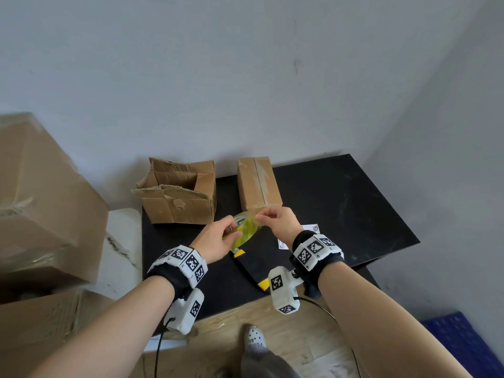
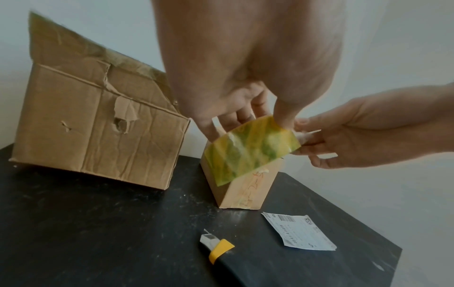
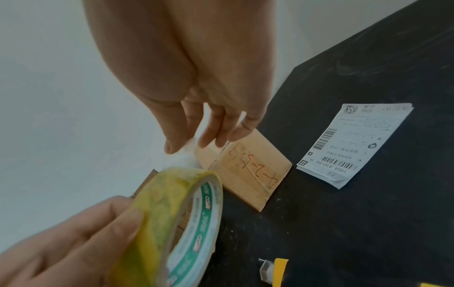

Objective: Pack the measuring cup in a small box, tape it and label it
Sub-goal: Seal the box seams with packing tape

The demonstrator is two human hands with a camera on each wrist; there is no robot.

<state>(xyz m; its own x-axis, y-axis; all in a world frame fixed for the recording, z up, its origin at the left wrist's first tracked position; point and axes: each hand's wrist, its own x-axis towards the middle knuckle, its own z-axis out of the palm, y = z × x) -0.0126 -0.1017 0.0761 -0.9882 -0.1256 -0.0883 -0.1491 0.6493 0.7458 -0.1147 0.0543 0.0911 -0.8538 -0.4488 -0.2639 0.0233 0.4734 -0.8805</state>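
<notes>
A small closed cardboard box (image 1: 259, 184) stands on the black table (image 1: 341, 203), with red writing on its near face (image 3: 253, 170). Just in front of it my left hand (image 1: 218, 238) grips a roll of yellowish clear tape (image 1: 244, 230) (image 3: 169, 223). My right hand (image 1: 278, 219) pinches the tape's loose end (image 3: 186, 157) between thumb and fingers, right beside the roll (image 2: 250, 147) and above the box's near edge (image 2: 245, 194). The measuring cup is not visible.
A torn open cardboard box (image 1: 177, 192) sits left of the small one. A shipping label (image 2: 299, 231) lies on the table at the right, and a yellow-and-black utility knife (image 2: 216, 248) in front. Large cartons (image 1: 41, 200) stand at far left.
</notes>
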